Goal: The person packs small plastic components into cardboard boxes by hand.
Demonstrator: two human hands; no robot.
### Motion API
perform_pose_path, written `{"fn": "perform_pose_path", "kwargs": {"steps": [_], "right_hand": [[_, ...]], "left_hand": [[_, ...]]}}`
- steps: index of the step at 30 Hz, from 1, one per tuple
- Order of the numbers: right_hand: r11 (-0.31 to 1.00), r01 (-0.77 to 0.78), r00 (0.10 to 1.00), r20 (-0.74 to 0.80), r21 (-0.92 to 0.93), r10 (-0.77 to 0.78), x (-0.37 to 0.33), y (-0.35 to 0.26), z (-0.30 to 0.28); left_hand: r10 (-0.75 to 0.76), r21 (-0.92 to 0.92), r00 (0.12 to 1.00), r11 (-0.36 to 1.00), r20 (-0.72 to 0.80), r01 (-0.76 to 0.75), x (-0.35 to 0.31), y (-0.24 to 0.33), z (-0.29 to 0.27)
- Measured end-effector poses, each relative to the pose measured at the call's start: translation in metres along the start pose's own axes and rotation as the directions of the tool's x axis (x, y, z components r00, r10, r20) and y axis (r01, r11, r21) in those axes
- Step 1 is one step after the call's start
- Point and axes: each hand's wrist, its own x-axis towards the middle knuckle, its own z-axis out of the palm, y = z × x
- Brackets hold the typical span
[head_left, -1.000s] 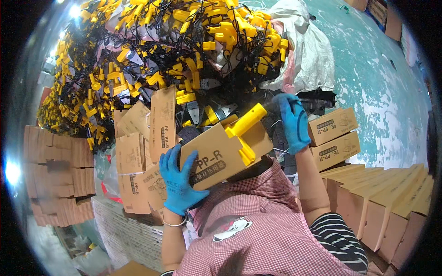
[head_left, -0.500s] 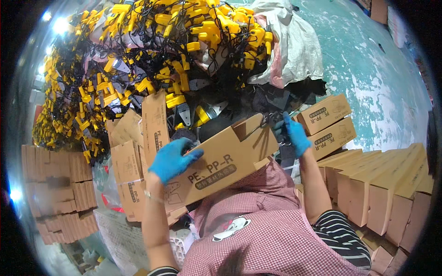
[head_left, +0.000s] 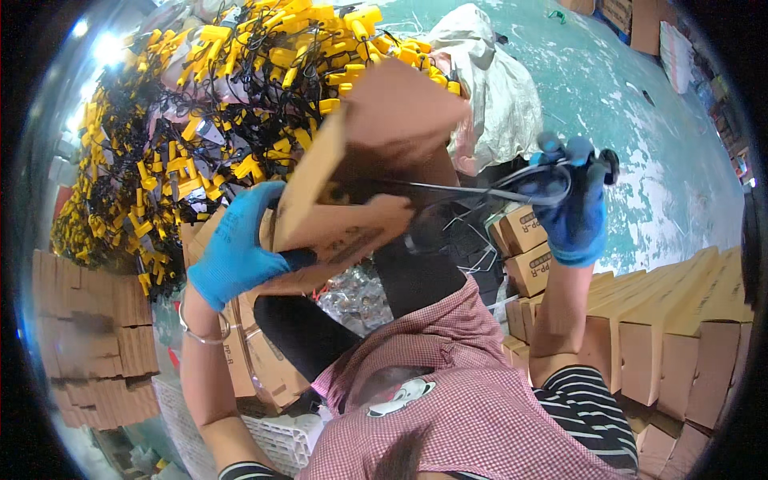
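My left hand (head_left: 232, 252), in a blue glove, grips the side of a brown cardboard box (head_left: 316, 228) and keeps it tilted above my lap. The box's end flaps (head_left: 404, 112) stand open, and its inside is mostly hidden. Out of the opening runs a dark power cord (head_left: 488, 190), looped and blurred by motion. Its far end is in my gloved right hand (head_left: 572, 212), raised to the right with the fingers closed round the cord. A black plug end shows beside those fingertips.
A large heap of yellow-handled tools (head_left: 200, 128) with black cords lies ahead. A white woven sack (head_left: 496, 96) is behind the box. Packed boxes (head_left: 528, 268) and a long row of cartons (head_left: 656, 320) stand right; flat cardboard stacks (head_left: 96, 320) stand left.
The box has tipped up and turned, so its open end now faces up and right. My right hand has risen to the right, drawing the cord out. My left hand has shifted left.
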Motion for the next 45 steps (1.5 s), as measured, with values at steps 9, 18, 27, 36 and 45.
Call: {"fn": "perform_pose_path", "kwargs": {"steps": [9,18,27,36,45], "right_hand": [[0.549,0.321,0.898,0.433,-0.771,0.082,0.018,0.023,0.101],[0.341,0.549,0.645,0.646,-0.763,0.408,0.020,0.078,0.148],[-0.242,0.784,0.516,0.384,-0.572,0.765,0.016,0.107,0.173],[-0.064,0.960,0.153,0.317,-0.273,0.936,0.018,0.151,0.172],[-0.209,0.735,0.388,0.147,-0.645,0.910,0.036,0.132,0.217]], "left_hand": [[-0.227,-0.392,0.971,0.889,0.068,0.236,-0.071,-0.074,0.096],[-0.199,-0.296,0.965,0.945,-0.173,0.141,-0.120,-0.059,0.139],[-0.135,-0.189,0.948,0.978,-0.288,0.082,-0.148,-0.070,0.147],[-0.073,-0.257,0.917,0.966,-0.392,-0.033,-0.155,-0.073,0.137],[-0.966,-0.858,0.184,0.247,-0.182,0.449,-0.243,-0.299,0.354]]}}
